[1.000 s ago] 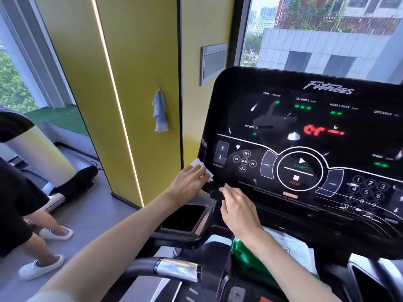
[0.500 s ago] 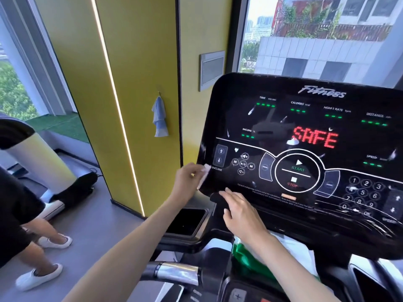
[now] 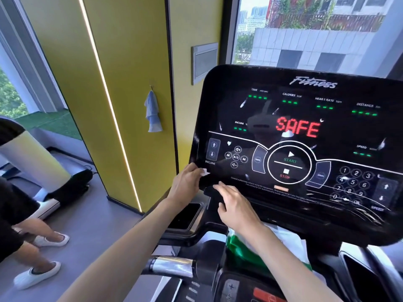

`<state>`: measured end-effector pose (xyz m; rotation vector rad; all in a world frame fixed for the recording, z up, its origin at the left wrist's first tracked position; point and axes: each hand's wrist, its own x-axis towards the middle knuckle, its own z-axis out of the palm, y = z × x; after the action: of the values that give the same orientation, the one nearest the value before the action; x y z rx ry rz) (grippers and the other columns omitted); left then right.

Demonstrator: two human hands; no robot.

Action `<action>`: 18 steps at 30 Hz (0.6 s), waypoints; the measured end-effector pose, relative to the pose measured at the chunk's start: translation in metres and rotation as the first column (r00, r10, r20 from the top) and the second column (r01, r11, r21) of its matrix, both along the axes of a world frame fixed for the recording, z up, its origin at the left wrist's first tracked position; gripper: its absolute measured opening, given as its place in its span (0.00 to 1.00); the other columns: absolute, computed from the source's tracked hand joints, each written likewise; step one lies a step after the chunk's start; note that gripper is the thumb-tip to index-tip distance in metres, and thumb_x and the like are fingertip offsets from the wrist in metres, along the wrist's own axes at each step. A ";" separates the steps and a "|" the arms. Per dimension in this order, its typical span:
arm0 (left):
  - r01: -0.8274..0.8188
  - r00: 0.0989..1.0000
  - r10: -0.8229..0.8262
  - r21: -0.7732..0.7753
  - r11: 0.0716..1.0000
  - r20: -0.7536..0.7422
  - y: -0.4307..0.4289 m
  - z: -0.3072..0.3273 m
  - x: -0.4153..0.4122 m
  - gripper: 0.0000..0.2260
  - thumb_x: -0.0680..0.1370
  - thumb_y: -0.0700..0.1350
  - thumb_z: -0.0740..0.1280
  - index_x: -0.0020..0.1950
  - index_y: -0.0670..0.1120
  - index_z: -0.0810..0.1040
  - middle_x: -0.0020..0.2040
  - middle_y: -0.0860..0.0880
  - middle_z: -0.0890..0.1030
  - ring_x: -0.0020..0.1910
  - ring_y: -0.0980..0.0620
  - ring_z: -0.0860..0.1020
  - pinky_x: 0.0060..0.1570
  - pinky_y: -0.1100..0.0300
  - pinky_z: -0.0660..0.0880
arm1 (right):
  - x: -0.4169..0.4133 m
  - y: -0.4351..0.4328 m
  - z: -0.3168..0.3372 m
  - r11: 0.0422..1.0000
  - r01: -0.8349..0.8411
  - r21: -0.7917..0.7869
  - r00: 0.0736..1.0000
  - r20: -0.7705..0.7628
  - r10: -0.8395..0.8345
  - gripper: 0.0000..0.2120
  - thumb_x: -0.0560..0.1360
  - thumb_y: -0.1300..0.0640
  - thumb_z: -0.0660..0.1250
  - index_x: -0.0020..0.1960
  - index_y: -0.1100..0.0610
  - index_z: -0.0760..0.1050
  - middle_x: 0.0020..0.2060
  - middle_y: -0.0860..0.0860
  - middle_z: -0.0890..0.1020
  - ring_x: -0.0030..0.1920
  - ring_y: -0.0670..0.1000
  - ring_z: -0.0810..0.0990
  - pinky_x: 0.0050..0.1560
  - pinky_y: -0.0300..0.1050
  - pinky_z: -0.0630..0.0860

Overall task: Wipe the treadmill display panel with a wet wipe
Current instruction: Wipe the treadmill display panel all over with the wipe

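Upper display panel [image 3: 305, 110] unobstructed.

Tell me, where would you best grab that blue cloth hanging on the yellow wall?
Probably near its top. The blue cloth hangs bunched and narrow from a small hook and flares into loose folds below. Come straight at it from the front, pinch the gathered neck just under the hook and lift up and off; the loose lower folds would likely just slip or stretch.

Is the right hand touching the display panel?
Touching. In the head view, the right hand's fingertips rest flat on the display panel's lower left edge.
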<state>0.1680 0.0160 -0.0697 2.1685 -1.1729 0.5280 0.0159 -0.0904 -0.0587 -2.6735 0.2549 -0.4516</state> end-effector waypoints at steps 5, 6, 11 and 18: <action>0.137 0.989 -0.127 0.159 0.978 -0.074 -0.011 0.017 -0.006 0.09 0.76 0.35 0.63 0.51 0.41 0.82 0.45 0.45 0.79 0.41 0.42 0.79 0.37 0.53 0.75 | 0.002 -0.003 0.001 0.997 0.011 0.072 1.000 0.005 -0.011 0.23 0.73 0.64 0.60 0.68 0.56 0.67 0.66 0.53 0.73 0.66 0.54 0.71 0.65 0.45 0.67; 0.200 0.977 -0.181 0.177 0.964 -0.116 -0.015 0.024 -0.008 0.08 0.76 0.36 0.64 0.50 0.41 0.82 0.45 0.45 0.79 0.41 0.44 0.78 0.39 0.55 0.74 | 0.001 -0.005 0.003 0.993 0.014 0.118 0.999 0.028 -0.018 0.22 0.73 0.64 0.60 0.66 0.55 0.68 0.62 0.54 0.77 0.63 0.55 0.74 0.62 0.48 0.70; 0.130 0.875 -0.221 -0.231 0.964 -0.430 -0.025 0.074 -0.017 0.04 0.75 0.36 0.68 0.46 0.37 0.81 0.39 0.45 0.79 0.37 0.54 0.75 0.38 0.73 0.69 | -0.003 -0.009 0.023 0.883 0.154 0.443 0.901 0.303 -0.309 0.11 0.74 0.65 0.63 0.54 0.56 0.73 0.47 0.49 0.81 0.50 0.45 0.80 0.54 0.43 0.75; 0.204 0.326 -0.515 -0.473 0.857 -0.793 -0.032 0.115 -0.027 0.08 0.75 0.36 0.68 0.53 0.41 0.78 0.42 0.45 0.79 0.40 0.52 0.80 0.41 0.58 0.79 | 0.011 -0.027 0.085 0.657 0.060 0.752 0.927 0.202 -0.316 0.05 0.73 0.62 0.69 0.49 0.60 0.77 0.40 0.50 0.81 0.40 0.44 0.80 0.43 0.36 0.76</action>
<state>0.1406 -0.0158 0.0456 1.4093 -0.7881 -0.6435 0.0270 -0.1177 0.0262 -1.7426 0.5044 -0.6662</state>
